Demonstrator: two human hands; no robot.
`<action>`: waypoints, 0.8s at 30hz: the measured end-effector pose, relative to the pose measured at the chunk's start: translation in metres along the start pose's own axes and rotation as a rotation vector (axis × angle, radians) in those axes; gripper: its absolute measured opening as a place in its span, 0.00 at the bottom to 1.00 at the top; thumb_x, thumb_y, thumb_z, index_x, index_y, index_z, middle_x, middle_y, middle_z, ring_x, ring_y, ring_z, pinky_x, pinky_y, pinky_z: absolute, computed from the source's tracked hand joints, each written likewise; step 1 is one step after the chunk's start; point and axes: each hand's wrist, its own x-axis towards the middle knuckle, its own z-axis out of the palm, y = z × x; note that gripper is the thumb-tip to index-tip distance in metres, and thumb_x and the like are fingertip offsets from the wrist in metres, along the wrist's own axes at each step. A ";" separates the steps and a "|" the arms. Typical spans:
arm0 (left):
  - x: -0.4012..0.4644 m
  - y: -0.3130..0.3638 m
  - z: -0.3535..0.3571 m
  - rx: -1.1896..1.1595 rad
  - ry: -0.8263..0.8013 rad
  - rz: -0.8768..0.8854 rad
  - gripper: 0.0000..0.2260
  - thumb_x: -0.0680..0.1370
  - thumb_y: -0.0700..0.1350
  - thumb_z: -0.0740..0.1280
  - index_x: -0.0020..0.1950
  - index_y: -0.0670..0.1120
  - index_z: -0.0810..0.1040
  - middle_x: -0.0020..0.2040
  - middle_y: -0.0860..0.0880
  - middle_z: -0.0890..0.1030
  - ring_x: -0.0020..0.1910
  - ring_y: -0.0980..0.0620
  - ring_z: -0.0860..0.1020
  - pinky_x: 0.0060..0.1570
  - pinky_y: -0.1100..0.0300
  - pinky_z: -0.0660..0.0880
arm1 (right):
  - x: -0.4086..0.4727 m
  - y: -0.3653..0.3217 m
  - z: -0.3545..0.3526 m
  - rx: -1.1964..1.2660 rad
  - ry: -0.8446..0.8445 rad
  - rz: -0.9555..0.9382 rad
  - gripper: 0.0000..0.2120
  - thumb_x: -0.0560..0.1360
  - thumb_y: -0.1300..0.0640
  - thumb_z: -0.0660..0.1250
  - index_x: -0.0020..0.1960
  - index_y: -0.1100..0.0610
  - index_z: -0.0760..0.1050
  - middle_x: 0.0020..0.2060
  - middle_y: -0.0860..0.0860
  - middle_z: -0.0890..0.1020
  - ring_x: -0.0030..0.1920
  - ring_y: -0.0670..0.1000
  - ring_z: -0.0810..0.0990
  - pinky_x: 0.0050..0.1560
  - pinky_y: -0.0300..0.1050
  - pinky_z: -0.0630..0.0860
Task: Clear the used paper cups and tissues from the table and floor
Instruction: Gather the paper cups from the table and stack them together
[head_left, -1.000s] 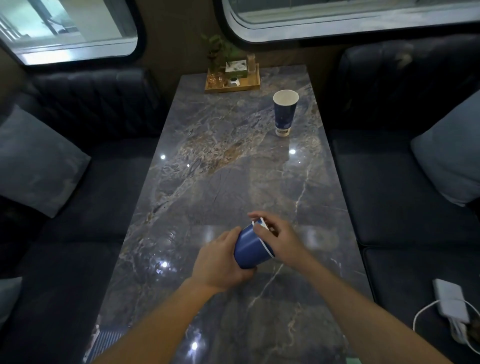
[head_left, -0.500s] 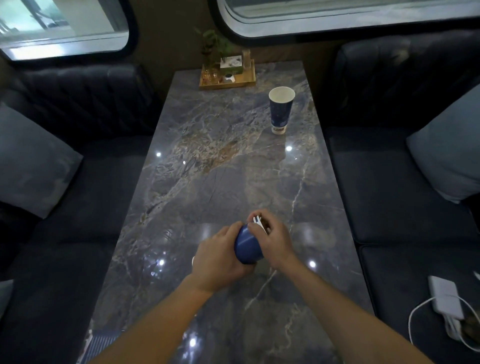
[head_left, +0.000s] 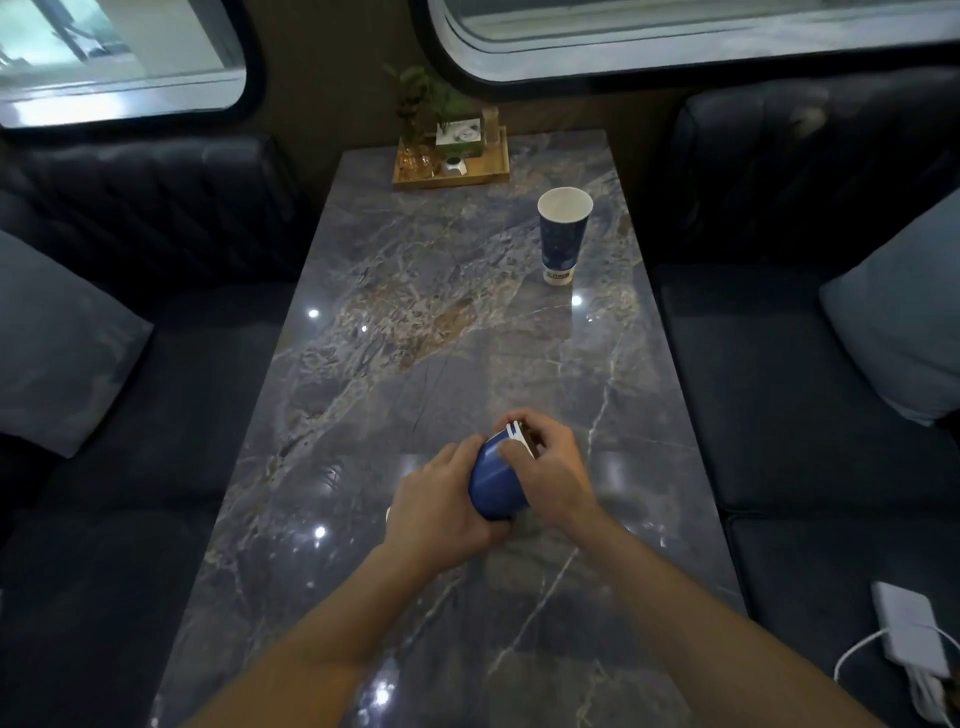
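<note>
A blue paper cup (head_left: 493, 480) lies tilted above the near middle of the marble table (head_left: 415, 338), held between both hands. Two white rims show at its far end, so it looks like nested cups. My left hand (head_left: 441, 506) wraps its base from the left. My right hand (head_left: 553, 470) grips the rim end from the right, fingers curled over the opening. A second tall dark blue paper cup (head_left: 563, 234) with a white inside stands upright at the table's far right. No tissue is visible.
A wooden tray (head_left: 452, 166) with a small plant and small items sits at the table's far end. Dark sofas flank the table, with grey cushions (head_left: 57, 348) left and right. A white power bank with cable (head_left: 909, 639) lies on the right seat.
My right hand has closed further over the rim end and the cup is pushed deeper between the hands. The view has shifted slightly; the far cup has not moved.
</note>
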 end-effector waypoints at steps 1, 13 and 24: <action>0.006 -0.001 0.000 -0.001 0.005 0.005 0.37 0.58 0.63 0.72 0.65 0.55 0.70 0.53 0.56 0.81 0.44 0.55 0.81 0.42 0.56 0.79 | 0.006 -0.001 -0.001 0.000 0.004 0.000 0.10 0.62 0.49 0.64 0.43 0.46 0.78 0.39 0.46 0.82 0.41 0.46 0.81 0.40 0.42 0.77; 0.087 -0.015 0.003 -0.034 0.062 0.008 0.33 0.57 0.62 0.72 0.60 0.57 0.72 0.46 0.57 0.83 0.38 0.54 0.81 0.32 0.65 0.71 | 0.089 -0.009 -0.018 -0.099 -0.011 -0.162 0.15 0.72 0.51 0.62 0.52 0.56 0.81 0.46 0.45 0.80 0.47 0.39 0.78 0.49 0.28 0.71; 0.143 -0.042 0.007 -0.230 0.199 -0.109 0.35 0.57 0.62 0.76 0.62 0.63 0.69 0.41 0.67 0.78 0.37 0.60 0.79 0.32 0.77 0.67 | 0.250 -0.023 -0.077 -0.746 0.228 -0.253 0.22 0.72 0.50 0.66 0.63 0.56 0.71 0.64 0.55 0.72 0.64 0.57 0.71 0.65 0.57 0.69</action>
